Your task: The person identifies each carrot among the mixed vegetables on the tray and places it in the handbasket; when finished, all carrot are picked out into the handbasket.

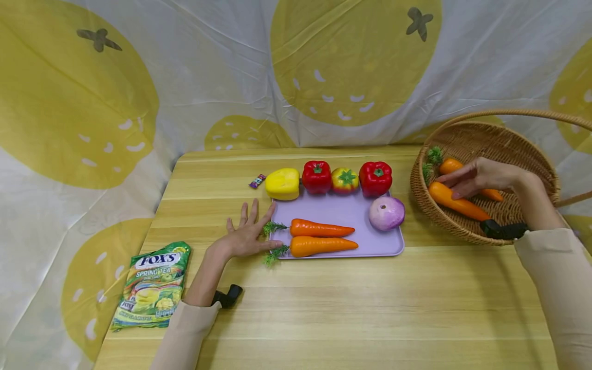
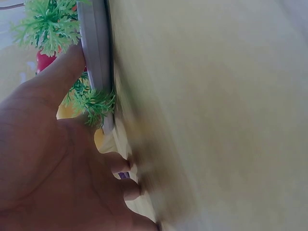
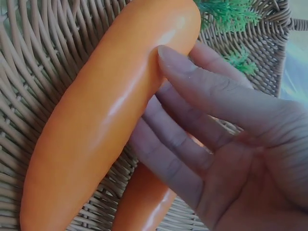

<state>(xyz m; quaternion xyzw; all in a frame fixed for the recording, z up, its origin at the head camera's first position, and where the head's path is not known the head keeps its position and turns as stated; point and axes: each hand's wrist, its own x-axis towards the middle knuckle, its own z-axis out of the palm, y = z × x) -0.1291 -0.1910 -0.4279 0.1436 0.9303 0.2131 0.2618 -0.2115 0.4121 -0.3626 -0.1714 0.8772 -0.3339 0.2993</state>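
Observation:
My right hand [image 1: 481,177] is inside the wicker basket [image 1: 421,192] and grips an orange carrot [image 1: 455,202]. In the right wrist view its thumb presses on the carrot [image 3: 106,110] near the thick end, and the fingers reach under the side. A second carrot [image 1: 493,195] lies partly hidden behind the hand. With fingers spread, my left hand [image 1: 247,236] lies at the left edge of the lilac tray [image 1: 333,208]. Its thumb reaches the tray rim [image 2: 94,43] beside the green carrot tops. Two carrots [image 1: 321,228] lie side by side on the tray.
Along the tray's back edge stand a yellow pepper [image 1: 282,184], a red pepper [image 1: 316,178], a yellow-red fruit [image 1: 345,181] and another red pepper [image 1: 375,179]. A purple onion [image 1: 387,213] sits at its right. A small wrapped candy [image 1: 257,181] and a FOX'S bag [image 1: 152,285] lie leftward.

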